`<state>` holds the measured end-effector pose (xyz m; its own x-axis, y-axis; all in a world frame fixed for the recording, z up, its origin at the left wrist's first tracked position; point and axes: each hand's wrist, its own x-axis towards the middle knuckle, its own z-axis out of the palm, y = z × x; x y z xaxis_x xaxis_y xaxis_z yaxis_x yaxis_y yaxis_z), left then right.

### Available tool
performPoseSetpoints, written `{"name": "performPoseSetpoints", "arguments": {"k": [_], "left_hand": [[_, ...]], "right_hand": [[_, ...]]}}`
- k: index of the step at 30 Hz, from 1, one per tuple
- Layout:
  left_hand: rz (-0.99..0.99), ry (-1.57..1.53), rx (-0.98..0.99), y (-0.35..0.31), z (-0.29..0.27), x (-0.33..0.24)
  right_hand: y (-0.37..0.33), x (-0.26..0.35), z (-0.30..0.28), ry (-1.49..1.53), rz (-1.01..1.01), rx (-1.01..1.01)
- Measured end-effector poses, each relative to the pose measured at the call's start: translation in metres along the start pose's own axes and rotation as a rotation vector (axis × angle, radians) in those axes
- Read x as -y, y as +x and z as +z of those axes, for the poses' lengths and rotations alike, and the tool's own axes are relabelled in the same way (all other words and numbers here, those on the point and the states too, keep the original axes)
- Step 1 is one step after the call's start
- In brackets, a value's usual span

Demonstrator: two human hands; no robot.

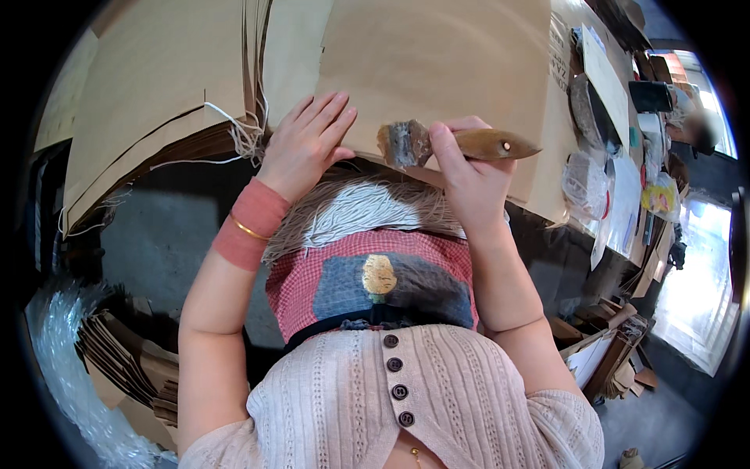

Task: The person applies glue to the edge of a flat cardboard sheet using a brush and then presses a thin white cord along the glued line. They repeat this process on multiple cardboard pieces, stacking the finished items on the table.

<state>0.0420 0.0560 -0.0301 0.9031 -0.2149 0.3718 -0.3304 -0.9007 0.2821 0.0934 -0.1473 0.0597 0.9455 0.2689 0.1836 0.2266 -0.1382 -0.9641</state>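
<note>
My right hand [478, 187] grips a flat brush [494, 144] by its wooden handle, thumb on top. The brush's worn, caked head points left, just over the near edge of a large sheet of brown paper [437, 70]. My left hand [306, 148] holds nothing; its fingers are stretched out over the paper's near left corner. Whether the palm presses on the paper I cannot tell. A thick bundle of white and tan cords [359, 207] lies across my lap below both hands.
Left of my left hand is a stack of brown paper bags [156, 86] with white cord handles [246, 137]. Plastic bags [586, 184], papers and small items crowd the table's right side. Clear plastic wrap [70, 375] and folded cardboard [129, 359] stand at lower left, more cardboard [617, 344] at lower right.
</note>
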Motion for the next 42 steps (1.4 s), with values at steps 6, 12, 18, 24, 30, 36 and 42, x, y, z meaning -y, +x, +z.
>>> {"name": "performPoseSetpoints", "arguments": {"k": [6, 12, 18, 24, 30, 36, 42], "left_hand": [[-0.048, -0.079, -0.012, -0.002, -0.002, 0.003], [-0.038, -0.026, 0.017, 0.001, -0.004, -0.001], [-0.046, -0.037, 0.067, 0.001, -0.007, 0.0], [-0.056, -0.029, 0.105, 0.003, -0.009, -0.001], [-0.05, -0.013, 0.115, 0.002, -0.01, 0.0], [-0.036, -0.018, 0.132, 0.006, -0.01, -0.001], [-0.038, 0.0, 0.145, 0.004, -0.009, -0.004]], "right_hand": [[0.012, -0.005, 0.019, -0.053, -0.055, 0.006], [0.014, -0.036, 0.004, -0.388, -0.007, -0.024], [0.004, -0.048, -0.089, -0.713, 0.023, -0.156], [0.012, -0.048, -0.112, -1.109, -0.119, -0.173], [0.004, -0.005, -0.081, -0.307, -0.022, -0.242], [-0.007, -0.023, -0.018, 0.012, -0.152, -0.037], [-0.003, -0.057, -0.064, -0.272, 0.081, -0.085]]}}
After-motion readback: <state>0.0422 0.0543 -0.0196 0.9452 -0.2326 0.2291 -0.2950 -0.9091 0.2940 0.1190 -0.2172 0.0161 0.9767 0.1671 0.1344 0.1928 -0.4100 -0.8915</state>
